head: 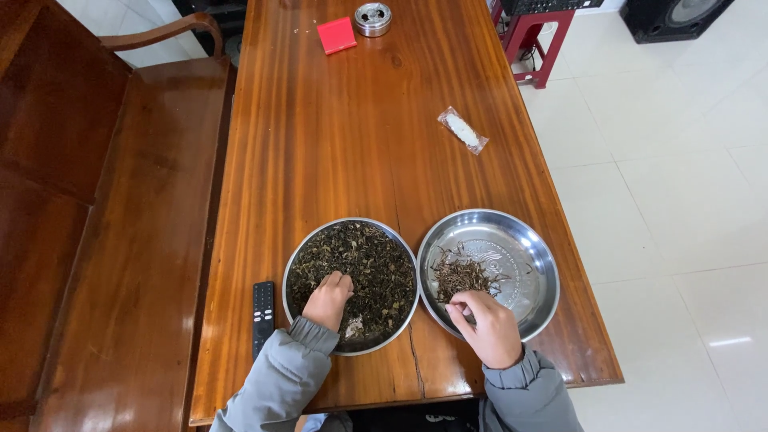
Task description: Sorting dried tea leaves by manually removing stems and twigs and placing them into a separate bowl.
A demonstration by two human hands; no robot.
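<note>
Two round metal plates sit side by side at the near end of a long wooden table. The left plate is covered with dark dried leaves. My left hand rests curled on those leaves near the plate's front. The right plate holds a small pile of thin dried stems at its left side. My right hand hovers over the plate's near edge, fingertips pinched at the stems. Both arms wear grey padded sleeves.
A black remote control lies left of the leaf plate. Farther up the table are a small clear packet, a red box and a round metal ashtray. A wooden bench runs along the left; white tiled floor lies right.
</note>
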